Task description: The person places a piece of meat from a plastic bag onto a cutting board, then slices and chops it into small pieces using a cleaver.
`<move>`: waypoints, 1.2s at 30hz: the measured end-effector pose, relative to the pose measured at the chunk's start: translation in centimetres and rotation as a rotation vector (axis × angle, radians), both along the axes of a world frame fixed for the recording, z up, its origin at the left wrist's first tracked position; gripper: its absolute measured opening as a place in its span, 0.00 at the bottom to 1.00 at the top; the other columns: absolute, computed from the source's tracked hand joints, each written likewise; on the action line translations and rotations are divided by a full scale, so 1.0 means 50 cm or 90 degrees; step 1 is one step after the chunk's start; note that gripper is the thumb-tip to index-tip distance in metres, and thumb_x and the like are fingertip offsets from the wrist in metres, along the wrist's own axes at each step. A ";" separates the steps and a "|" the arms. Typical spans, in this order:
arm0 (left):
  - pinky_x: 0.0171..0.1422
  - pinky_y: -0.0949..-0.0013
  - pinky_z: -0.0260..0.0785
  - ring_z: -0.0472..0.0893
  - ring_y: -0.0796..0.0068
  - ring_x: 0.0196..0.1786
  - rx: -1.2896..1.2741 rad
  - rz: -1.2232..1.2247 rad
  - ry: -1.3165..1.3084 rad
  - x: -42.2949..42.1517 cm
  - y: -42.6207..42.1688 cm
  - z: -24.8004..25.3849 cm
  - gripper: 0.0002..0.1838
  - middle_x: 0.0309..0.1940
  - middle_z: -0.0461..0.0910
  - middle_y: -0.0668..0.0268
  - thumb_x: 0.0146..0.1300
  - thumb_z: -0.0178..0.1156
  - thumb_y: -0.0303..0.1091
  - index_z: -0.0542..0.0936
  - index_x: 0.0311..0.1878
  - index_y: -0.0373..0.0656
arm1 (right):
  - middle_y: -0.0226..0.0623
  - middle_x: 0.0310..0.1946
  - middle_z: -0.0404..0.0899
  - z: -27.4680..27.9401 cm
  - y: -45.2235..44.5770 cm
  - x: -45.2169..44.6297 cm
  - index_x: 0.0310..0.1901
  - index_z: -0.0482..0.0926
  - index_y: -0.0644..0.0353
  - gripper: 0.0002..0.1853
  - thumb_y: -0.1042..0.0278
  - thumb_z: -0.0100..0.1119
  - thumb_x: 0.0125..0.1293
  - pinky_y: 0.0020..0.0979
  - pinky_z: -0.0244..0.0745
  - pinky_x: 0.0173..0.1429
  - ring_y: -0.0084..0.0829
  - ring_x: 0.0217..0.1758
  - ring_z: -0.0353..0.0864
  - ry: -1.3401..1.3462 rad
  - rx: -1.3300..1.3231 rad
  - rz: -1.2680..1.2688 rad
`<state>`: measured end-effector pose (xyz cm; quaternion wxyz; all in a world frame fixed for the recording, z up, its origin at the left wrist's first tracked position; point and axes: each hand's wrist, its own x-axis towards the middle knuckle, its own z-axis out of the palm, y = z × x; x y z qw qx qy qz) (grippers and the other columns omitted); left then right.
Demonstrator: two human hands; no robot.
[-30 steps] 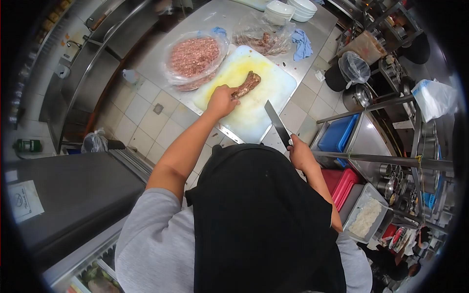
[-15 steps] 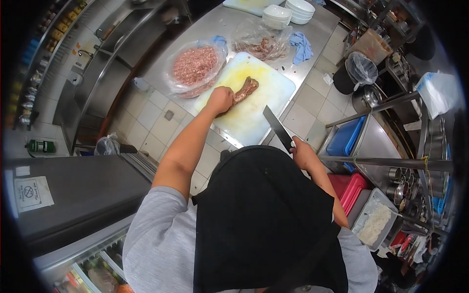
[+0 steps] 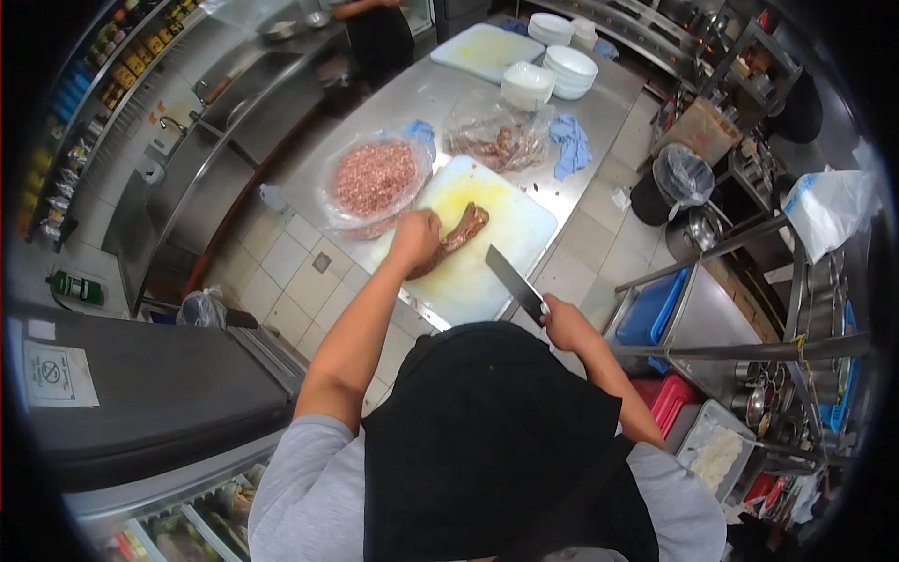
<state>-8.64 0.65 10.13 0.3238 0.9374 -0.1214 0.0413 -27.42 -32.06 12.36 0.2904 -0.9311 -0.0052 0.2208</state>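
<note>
My left hand is closed round the near end of a long piece of brown-red meat, which looks like it has bone in it. The meat lies on a yellow-stained white cutting board. In my right hand is the handle of a broad-bladed knife. Its blade points up and left over the board's right edge, apart from the meat. Left of the board sits a plastic bag of minced meat. Behind the board rests a clear bag with more meat pieces.
A blue cloth and stacked white bowls stand on the steel table. Another cutting board is at the far end. A person stands beyond the table's left side. A lined bin and shelving are at right.
The view has tilted up, bringing the far board and another person into sight. My left hand still grips the meat, and my right hand still holds the knife near the board's right edge.
</note>
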 end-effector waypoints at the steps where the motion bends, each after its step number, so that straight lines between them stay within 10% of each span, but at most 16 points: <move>1: 0.51 0.45 0.77 0.85 0.39 0.44 -0.002 -0.009 -0.057 0.001 -0.001 0.030 0.09 0.36 0.85 0.44 0.71 0.61 0.31 0.86 0.39 0.36 | 0.67 0.46 0.86 0.004 0.013 0.001 0.57 0.75 0.66 0.15 0.70 0.60 0.74 0.58 0.78 0.59 0.68 0.57 0.83 0.015 0.004 -0.004; 6: 0.48 0.66 0.78 0.86 0.65 0.42 -0.263 -0.035 -0.597 -0.063 -0.060 0.436 0.06 0.41 0.88 0.59 0.68 0.71 0.24 0.88 0.47 0.38 | 0.65 0.40 0.87 -0.024 0.053 0.004 0.58 0.73 0.66 0.16 0.73 0.61 0.72 0.60 0.80 0.53 0.68 0.50 0.86 -0.029 0.005 -0.003; 10: 0.44 0.68 0.76 0.84 0.67 0.37 -0.459 -0.055 -0.820 -0.028 -0.102 0.543 0.08 0.39 0.88 0.64 0.62 0.77 0.25 0.89 0.43 0.41 | 0.67 0.40 0.86 -0.033 0.046 -0.005 0.59 0.72 0.66 0.18 0.71 0.62 0.72 0.60 0.79 0.53 0.69 0.50 0.86 -0.034 0.046 -0.043; 16: 0.68 0.49 0.76 0.85 0.42 0.61 0.154 -0.193 -0.147 0.175 -0.142 0.303 0.27 0.58 0.87 0.48 0.65 0.72 0.35 0.83 0.66 0.41 | 0.68 0.41 0.86 -0.047 0.046 -0.015 0.63 0.72 0.67 0.21 0.72 0.62 0.72 0.60 0.79 0.54 0.70 0.51 0.85 -0.040 0.039 -0.053; 18: 0.63 0.53 0.80 0.87 0.44 0.57 -0.012 -0.179 -0.280 0.130 -0.104 0.206 0.24 0.55 0.88 0.47 0.65 0.73 0.35 0.85 0.63 0.40 | 0.68 0.41 0.86 -0.069 0.028 -0.014 0.64 0.72 0.66 0.21 0.72 0.61 0.72 0.60 0.79 0.54 0.70 0.51 0.85 -0.033 0.070 -0.069; 24: 0.61 0.50 0.79 0.87 0.43 0.54 0.050 -0.010 0.099 -0.097 0.088 -0.027 0.26 0.50 0.88 0.45 0.61 0.76 0.37 0.84 0.59 0.33 | 0.69 0.49 0.85 -0.127 0.011 -0.070 0.69 0.71 0.66 0.25 0.76 0.60 0.72 0.55 0.80 0.58 0.66 0.56 0.86 0.001 0.184 -0.178; 31: 0.61 0.48 0.77 0.86 0.41 0.51 0.034 -0.056 -0.033 -0.182 0.111 -0.095 0.24 0.45 0.87 0.44 0.63 0.74 0.35 0.83 0.58 0.31 | 0.69 0.52 0.84 -0.075 0.023 -0.050 0.70 0.70 0.66 0.25 0.74 0.59 0.74 0.53 0.80 0.58 0.66 0.55 0.86 0.020 0.174 -0.191; 36: 0.55 0.51 0.79 0.86 0.44 0.48 -0.156 0.144 0.180 -0.155 0.069 -0.086 0.20 0.42 0.88 0.45 0.64 0.74 0.33 0.84 0.55 0.32 | 0.68 0.44 0.85 -0.049 0.029 -0.029 0.64 0.73 0.66 0.19 0.73 0.60 0.75 0.55 0.79 0.54 0.67 0.51 0.86 -0.004 0.089 -0.150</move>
